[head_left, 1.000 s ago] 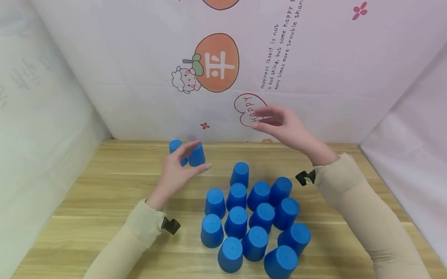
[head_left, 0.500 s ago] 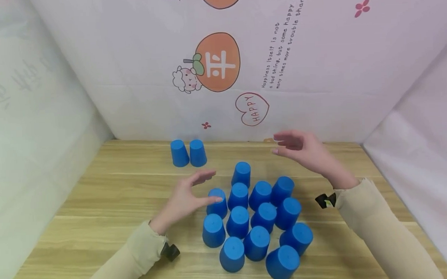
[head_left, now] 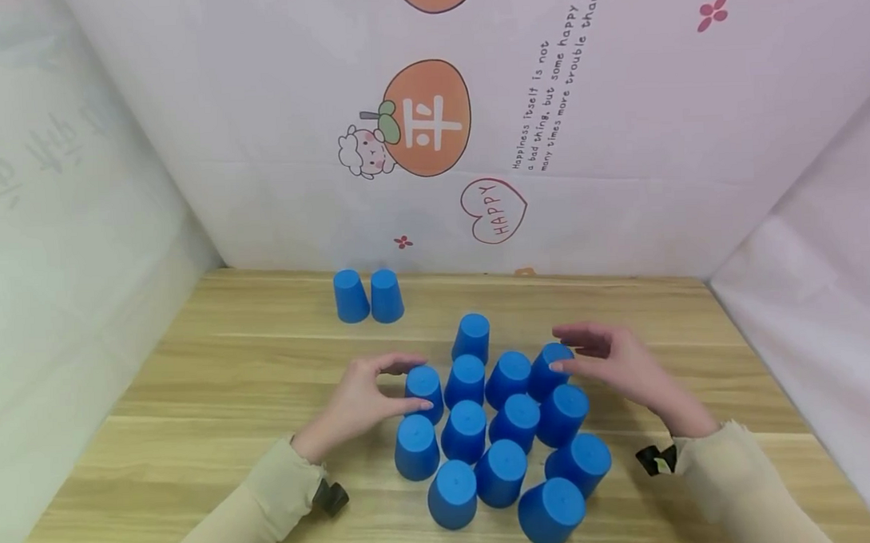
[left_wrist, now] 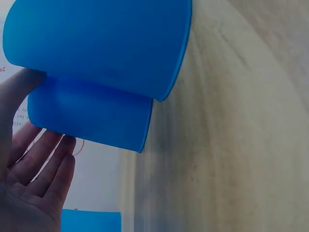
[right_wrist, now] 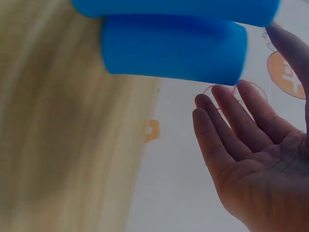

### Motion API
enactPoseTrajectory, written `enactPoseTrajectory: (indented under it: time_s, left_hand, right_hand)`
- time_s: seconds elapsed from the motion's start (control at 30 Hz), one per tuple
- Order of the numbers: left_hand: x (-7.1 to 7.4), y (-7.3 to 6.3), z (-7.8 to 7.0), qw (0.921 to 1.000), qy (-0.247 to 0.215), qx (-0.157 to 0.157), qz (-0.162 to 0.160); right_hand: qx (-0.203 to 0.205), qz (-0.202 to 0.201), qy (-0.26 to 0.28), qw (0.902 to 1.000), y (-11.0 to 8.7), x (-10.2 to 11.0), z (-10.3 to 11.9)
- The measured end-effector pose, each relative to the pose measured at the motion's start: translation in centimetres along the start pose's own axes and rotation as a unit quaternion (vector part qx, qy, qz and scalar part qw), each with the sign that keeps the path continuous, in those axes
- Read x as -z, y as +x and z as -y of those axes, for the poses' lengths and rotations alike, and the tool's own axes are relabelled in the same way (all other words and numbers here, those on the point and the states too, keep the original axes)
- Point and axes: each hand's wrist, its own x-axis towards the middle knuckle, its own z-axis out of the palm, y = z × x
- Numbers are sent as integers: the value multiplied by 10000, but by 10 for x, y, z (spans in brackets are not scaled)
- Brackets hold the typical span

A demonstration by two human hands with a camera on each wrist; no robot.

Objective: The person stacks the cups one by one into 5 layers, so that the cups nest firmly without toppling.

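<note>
Upside-down blue plastic cups stand in a cluster on the wooden table. My left hand [head_left: 360, 402] is at the cup [head_left: 424, 390] on the cluster's left side, thumb in front and fingers behind it. In the left wrist view the fingers [left_wrist: 57, 166] are nearly straight along that cup [left_wrist: 91, 111]; firm contact cannot be made out. At the back right cup [head_left: 551, 370], my right hand [head_left: 621, 369] has its thumb before the cup and its fingers beyond. The right wrist view shows those fingers [right_wrist: 231, 121] extended beside the cup [right_wrist: 174, 48], without a visible grip.
Two more upturned cups [head_left: 349, 297] stand together at the table's back left. Several cups [head_left: 503, 473] crowd the front between both arms. A printed white cloth [head_left: 296, 204] rises behind the table [head_left: 215, 351], with white sheets on both sides.
Both hands have come down and toward me, from the back area to the cluster. The left moved from near the two rear cups to the left cup. The cups have stayed in place.
</note>
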Motion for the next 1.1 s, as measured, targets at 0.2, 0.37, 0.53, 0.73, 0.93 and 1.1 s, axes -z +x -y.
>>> enactPoseTrajectory:
  time_s: [0.2, 0.37, 0.53, 0.73, 0.93, 1.1]
  left_hand:
    - [0, 1, 1, 10000, 61, 24, 32]
    - [2, 2, 3, 9999, 103, 49, -38]
    - [8, 7, 2, 9996, 162, 24, -218]
    - [18, 21, -1, 9978, 378, -56, -536]
    - [30, 41, -8, 9931, 710, -318, -875]
    - [40, 63, -15, 9893, 874, -316, -1128]
  right_hand:
    - [-77, -60, 116, 9999, -9, -4, -6]
    - [-149, -116, 76, 9998, -12, -5, -5]
    - [-131, -187, 19, 9997, -12, -6, -7]
    - [-102, -249, 10, 9996, -12, -8, -9]
    - [-124, -249, 14, 9996, -12, -8, -9]
    - [-165, -251, 20, 9995, -12, -8, -8]
